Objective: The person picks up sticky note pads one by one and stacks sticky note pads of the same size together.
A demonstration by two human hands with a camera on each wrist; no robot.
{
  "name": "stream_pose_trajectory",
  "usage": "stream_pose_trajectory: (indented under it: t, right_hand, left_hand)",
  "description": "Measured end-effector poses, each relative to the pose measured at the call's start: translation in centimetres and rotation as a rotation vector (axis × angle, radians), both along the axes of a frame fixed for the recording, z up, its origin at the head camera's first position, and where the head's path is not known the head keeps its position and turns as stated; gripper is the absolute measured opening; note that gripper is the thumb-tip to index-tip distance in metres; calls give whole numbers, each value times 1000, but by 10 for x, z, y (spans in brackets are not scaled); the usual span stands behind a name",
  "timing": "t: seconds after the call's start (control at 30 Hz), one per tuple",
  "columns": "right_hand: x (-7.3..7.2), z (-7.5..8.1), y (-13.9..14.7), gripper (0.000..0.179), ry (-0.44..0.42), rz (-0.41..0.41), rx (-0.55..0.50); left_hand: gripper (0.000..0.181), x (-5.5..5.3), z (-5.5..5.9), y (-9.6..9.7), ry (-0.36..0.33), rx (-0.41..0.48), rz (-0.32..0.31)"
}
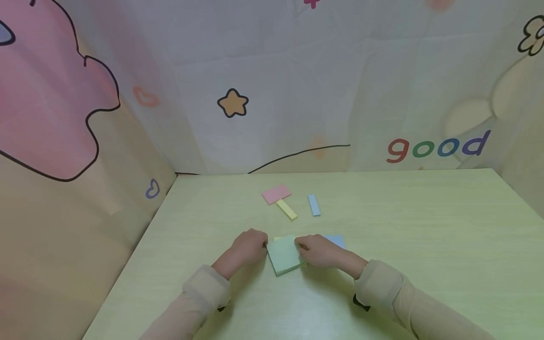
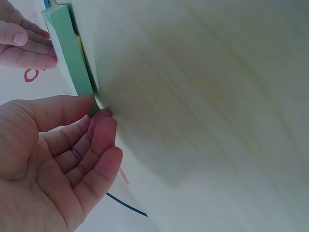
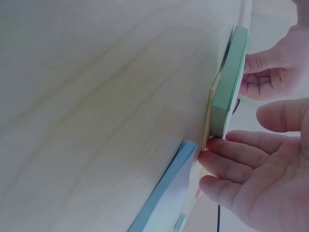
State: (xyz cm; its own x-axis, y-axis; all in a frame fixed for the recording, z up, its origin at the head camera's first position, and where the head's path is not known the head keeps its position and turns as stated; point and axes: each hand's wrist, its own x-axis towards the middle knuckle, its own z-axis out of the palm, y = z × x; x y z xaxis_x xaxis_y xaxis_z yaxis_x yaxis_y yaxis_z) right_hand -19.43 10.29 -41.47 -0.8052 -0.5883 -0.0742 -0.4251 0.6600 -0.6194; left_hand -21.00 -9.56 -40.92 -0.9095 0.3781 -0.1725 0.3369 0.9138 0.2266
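Green pad (image 1: 284, 259) between my hands, over yellow pad (image 3: 207, 126) | left hand (image 1: 250, 245) pinches its corner | right hand (image 1: 319, 250) touches its edge, fingers extended, thumb apart | I judge it light, bendy; grip full-thickness at opposite edges

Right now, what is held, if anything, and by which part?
The left hand pinches the green square paper pad by its far left corner; the right hand does not grip it.

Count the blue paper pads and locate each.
2. The narrow blue rectangular paper pad lies farther back, right of the narrow yellow paper pad; the wider blue paper pad lies just beyond the right hand, which partly hides it. Others may be hidden.
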Motion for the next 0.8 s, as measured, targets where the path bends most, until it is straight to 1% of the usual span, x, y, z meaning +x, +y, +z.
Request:
stream_pose_trajectory:
  t: [0.1, 0.2, 0.27, 0.33, 0.37, 0.43, 0.47, 0.53, 0.6, 0.63, 0.7, 0.77, 0.8]
  right_hand:
    - [0, 1, 0, 23, -2, -3, 3]
    - [0, 2, 0, 23, -21, -1, -4]
    - [-1, 4, 1, 21, -30, -5, -15]
    - [-1, 4, 3, 16, -56, -22, -39]
    - [-1, 4, 4, 16, -68, -44, -54]
    - [-1, 4, 5, 25, -116, -115, -107]
    - [-1, 4, 6, 31, -154, -163, -143]
    - [-3, 4, 8, 42, -258, -259, -251]
    - [-4, 6, 8, 43, -376, -362, -361]
    - [-5, 8, 8, 44, -428, -402, -410]
    - [-6, 9, 8, 47, -526, -453, -489]
    - [-6, 10, 8, 46, -584, -491, -529]
    - [-6, 10, 8, 46, -602, -497, -542]
  left_hand:
    - [10, -1, 0, 1, 13, 4, 8]
    - [10, -1, 0, 1, 11, -3, 38]
    - [11, 0, 1, 1, 0, -8, 81]
    - [11, 0, 2, 0, -9, 4, 141]
    - [11, 1, 3, -1, -8, 18, 171]
    - [11, 3, 4, -2, -7, 59, 225]
    - [12, 4, 4, -3, -10, 83, 246]
    - [12, 6, 5, -5, -28, 128, 268]
    - [13, 8, 5, -6, -72, 163, 272]
    - [13, 9, 6, -6, -94, 180, 264]
    - [15, 11, 4, -6, -133, 208, 250]
    - [17, 12, 2, -6, -157, 239, 237]
    - [18, 12, 1, -5, -160, 251, 230]
